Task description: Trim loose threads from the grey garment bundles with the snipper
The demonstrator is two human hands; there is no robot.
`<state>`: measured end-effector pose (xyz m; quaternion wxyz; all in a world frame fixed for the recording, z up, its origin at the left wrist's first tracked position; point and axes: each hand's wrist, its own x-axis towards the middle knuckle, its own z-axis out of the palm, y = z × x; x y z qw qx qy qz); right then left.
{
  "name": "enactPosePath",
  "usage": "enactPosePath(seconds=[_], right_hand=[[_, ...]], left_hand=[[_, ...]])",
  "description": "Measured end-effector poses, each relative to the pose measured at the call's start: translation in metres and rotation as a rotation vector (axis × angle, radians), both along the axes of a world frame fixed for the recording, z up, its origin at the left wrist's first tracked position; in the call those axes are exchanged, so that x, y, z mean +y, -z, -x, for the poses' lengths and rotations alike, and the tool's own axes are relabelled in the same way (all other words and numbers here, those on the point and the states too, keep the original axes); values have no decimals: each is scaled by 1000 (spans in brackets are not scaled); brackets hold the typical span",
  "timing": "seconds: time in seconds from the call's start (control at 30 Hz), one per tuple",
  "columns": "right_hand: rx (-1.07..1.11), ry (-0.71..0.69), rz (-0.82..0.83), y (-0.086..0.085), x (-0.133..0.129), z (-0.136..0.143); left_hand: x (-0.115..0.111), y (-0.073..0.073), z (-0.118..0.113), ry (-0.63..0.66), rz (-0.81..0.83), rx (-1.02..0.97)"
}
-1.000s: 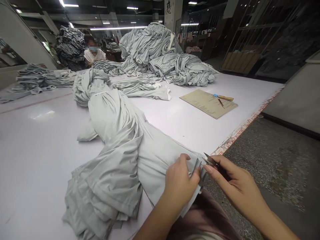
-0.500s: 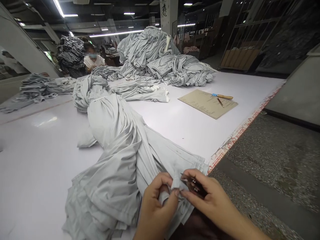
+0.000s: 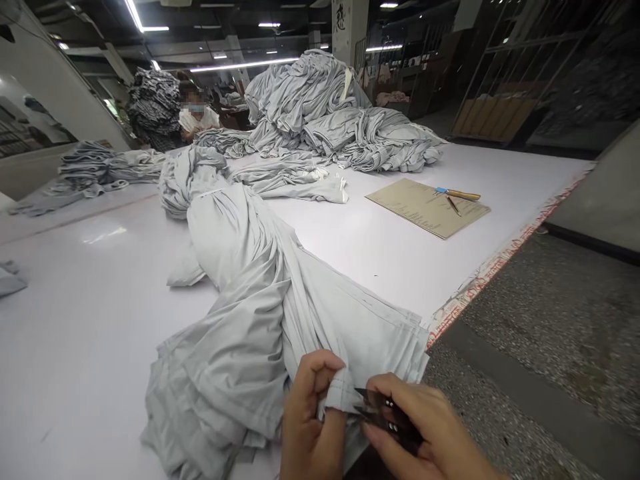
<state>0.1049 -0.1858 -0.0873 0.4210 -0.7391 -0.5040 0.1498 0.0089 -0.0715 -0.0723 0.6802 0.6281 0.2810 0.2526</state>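
Note:
My left hand (image 3: 316,407) pinches the hem of a light grey piece of fabric (image 3: 345,393) near the front of the table. A line of stitching shows along that hem. In my right hand (image 3: 415,417) is a small pair of dark thread snips (image 3: 385,410), blades apart and pointing left, their tips beside the pinched hem. The fabric belongs to a bundle of grey garments (image 3: 245,280), gathered and tied toward the far end, with layered edges (image 3: 413,340) fanning out at the right by the table edge.
A brown card (image 3: 415,210) with writing bears a blue and yellow-handled tool (image 3: 457,193) and a pen (image 3: 454,205). Large grey garment heaps (image 3: 310,100) lie at the back of the white table (image 3: 90,293). A person (image 3: 197,120) is behind it at left.
The snips' blades now show spread apart beside the hem. My left fingers have turned the hem so its stitching shows. The view has shifted slightly left.

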Motion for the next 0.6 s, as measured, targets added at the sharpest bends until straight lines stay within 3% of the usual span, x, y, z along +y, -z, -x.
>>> enactPosePath(seconds=[0.1, 0.6], right_hand=[[-22, -24, -58, -3, 0, 1], [-3, -32, -19, -5, 2, 3]], left_hand=[[-1, 2, 2, 31, -6, 9], [0, 4, 5, 41, -41, 8]])
